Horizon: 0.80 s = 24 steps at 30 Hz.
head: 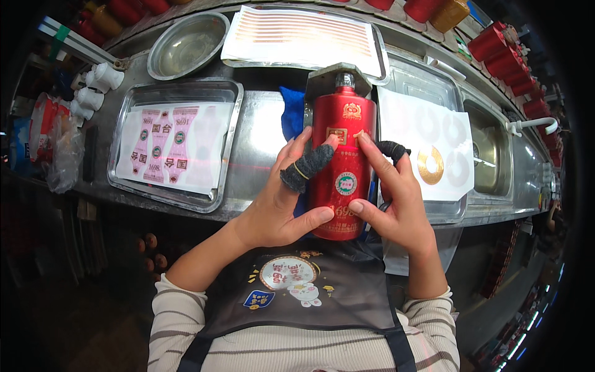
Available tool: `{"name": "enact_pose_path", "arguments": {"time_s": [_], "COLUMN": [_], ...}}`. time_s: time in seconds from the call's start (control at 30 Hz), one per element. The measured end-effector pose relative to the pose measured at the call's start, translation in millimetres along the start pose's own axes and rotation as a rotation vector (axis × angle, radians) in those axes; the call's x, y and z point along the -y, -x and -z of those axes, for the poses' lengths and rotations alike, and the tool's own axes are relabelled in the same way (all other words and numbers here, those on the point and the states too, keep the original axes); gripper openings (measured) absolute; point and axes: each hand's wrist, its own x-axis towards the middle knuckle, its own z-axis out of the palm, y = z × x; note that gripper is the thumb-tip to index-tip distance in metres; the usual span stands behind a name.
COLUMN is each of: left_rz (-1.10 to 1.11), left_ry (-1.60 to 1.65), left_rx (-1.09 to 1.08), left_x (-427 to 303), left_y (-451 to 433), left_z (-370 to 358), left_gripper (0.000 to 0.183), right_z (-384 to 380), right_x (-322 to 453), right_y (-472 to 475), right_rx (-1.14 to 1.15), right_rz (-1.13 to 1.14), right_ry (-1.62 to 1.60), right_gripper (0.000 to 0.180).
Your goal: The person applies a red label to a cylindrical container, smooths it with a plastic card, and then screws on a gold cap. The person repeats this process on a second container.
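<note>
A glossy red bottle [344, 204] with a dark cap lies on a metal rest [320, 76], its neck pointing away from me. It bears gold emblems, a round green-and-white decal and printed writing. My left hand [279, 200] holds its left side, one covered fingertip at the gold square emblem [341, 136] and the thumb low on the body. My right hand [395, 195] holds the right side, index fingertip level with that emblem and thumb near the lower print. Dark cloth finger covers wrap one finger on each hand. A blue cloth [292, 111] shows beside the bottle.
Left stands a metal tray [174, 90] with pink decal sheets [158, 139]. Behind are a metal bowl [188, 46] and a stack of striped decal sheets [302, 35]. At right, a sheet [446, 181] carries one gold ring decal, before a sink [485, 153] and tap [534, 125].
</note>
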Motion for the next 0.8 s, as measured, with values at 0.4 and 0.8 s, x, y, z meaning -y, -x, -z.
{"name": "enact_pose_path", "arguments": {"time_s": [0.4,0.8], "left_rz": [0.007,-0.055], "left_ry": [0.073,0.026], "left_rx": [0.06,0.046], "left_x": [5,7], "left_y": [11,10], "left_z": [6,4], "left_gripper": [0.099,0.112], "right_z": [7,8], "right_x": [3,-1], "right_y": [19,18], "right_rx": [0.095,0.121], "right_rz": [-0.087,-0.063], "right_ry": [-0.14,-0.129], "right_gripper": [0.074,0.078]}}
